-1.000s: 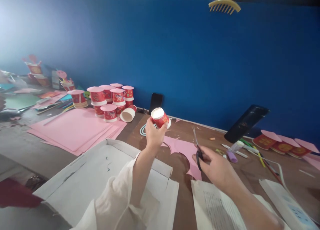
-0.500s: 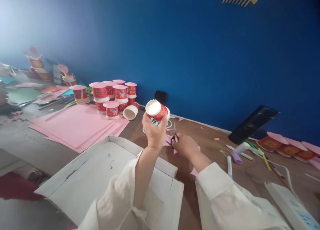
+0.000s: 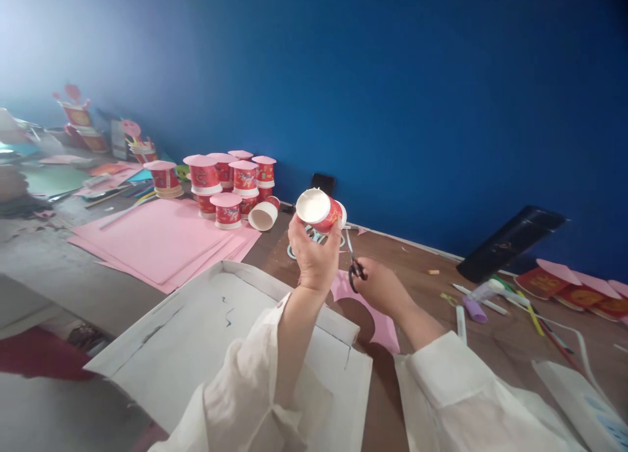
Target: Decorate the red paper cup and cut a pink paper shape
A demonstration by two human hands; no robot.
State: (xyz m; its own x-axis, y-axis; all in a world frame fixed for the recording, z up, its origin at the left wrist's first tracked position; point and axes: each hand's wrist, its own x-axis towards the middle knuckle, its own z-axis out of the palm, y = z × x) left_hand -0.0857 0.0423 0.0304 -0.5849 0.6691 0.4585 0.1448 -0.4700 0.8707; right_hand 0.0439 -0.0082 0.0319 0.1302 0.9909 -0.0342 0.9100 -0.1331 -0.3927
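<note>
My left hand [image 3: 316, 256] is wrapped round a red-and-white paper cup [image 3: 328, 213], raised above the table and tilted on its side. Its white round end faces up and to the left. Just right of it, my right hand [image 3: 380, 285] grips a pair of scissors [image 3: 354, 269] by the dark handles, blades pointing up toward the cup. The scissors stand apart from the cup. Under my right hand lies a pink paper offcut [image 3: 385, 331] with curved cut edges. Pale blue-green loops [image 3: 294, 248] show partly behind my left hand.
Several red cups with pink paper discs [image 3: 228, 210] stand back left, beside a cup on its side [image 3: 263, 215]. Pink sheets [image 3: 132, 243] and a white box lid [image 3: 181, 347] lie left. At right are a black case [image 3: 510, 243], pens, a glue stick [image 3: 475, 308] and a power strip [image 3: 579, 399].
The view has shifted slightly, so most things sit farther right in it. Both hands keep hold of the cup and the scissors. More of the pink offcut shows under my right hand.
</note>
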